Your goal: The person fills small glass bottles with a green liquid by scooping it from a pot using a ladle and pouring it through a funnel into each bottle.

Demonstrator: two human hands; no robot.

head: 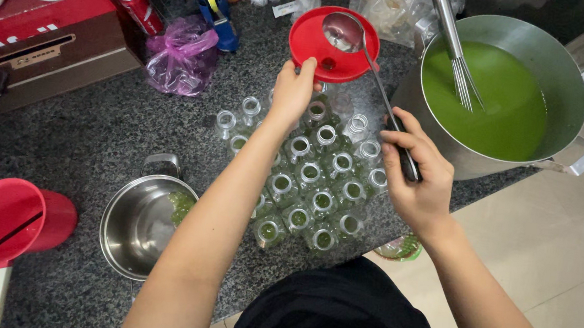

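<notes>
1. Head view, lower left of frame: a red scoop (pixel 12 219) lies on the dark speckled counter (pixel 81 129); just right of it stands an empty steel pot (pixel 140 224).
2. Upper left: a pink plastic bag (pixel 182 57) sits near a red box (pixel 34 25).
3. Centre: small glass bottles (pixel 307 187) stand clustered together, most showing green liquid inside.
4. Left hand (pixel 292 89), upper centre: fingers curled, pinching the near rim of a red funnel (pixel 332 43) set above the back bottles.
5. Right hand (pixel 419 176), right of centre: fingers closed round the dark handle of a steel ladle (pixel 344 32), whose bowl rests inside the funnel.
6. Upper right: a large steel pot (pixel 571 77) holds green liquid (pixel 498 98) and a whisk (pixel 456 51).
</notes>
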